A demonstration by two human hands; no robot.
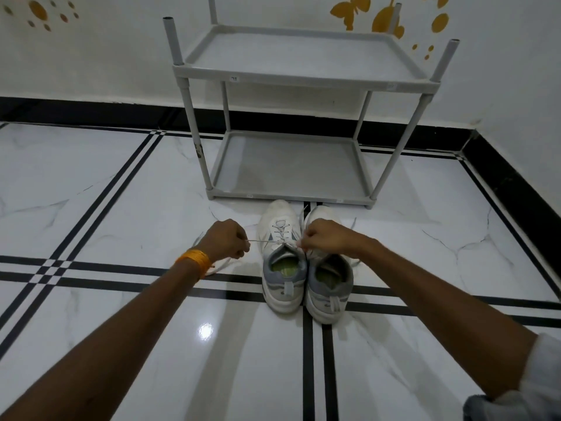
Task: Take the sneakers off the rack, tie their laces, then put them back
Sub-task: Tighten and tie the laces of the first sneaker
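Observation:
Two white and grey sneakers stand side by side on the floor, toes toward the rack: the left sneaker [281, 256] and the right sneaker [329, 287]. My left hand [226, 240] is shut on one end of the left sneaker's lace [260, 239], pulling it out to the left. My right hand [323, 237] pinches the other end of that lace and hangs over the front of the right sneaker, hiding its laces. The grey two-shelf rack [291, 79] stands just beyond the sneakers with nothing on either shelf.
The floor is glossy white marble tile with black stripes [308, 360]. A white wall with orange decals and a black skirting [91, 112] runs behind the rack, and a second wall closes in on the right. A lace tail [220, 266] lies on the floor under my left wrist.

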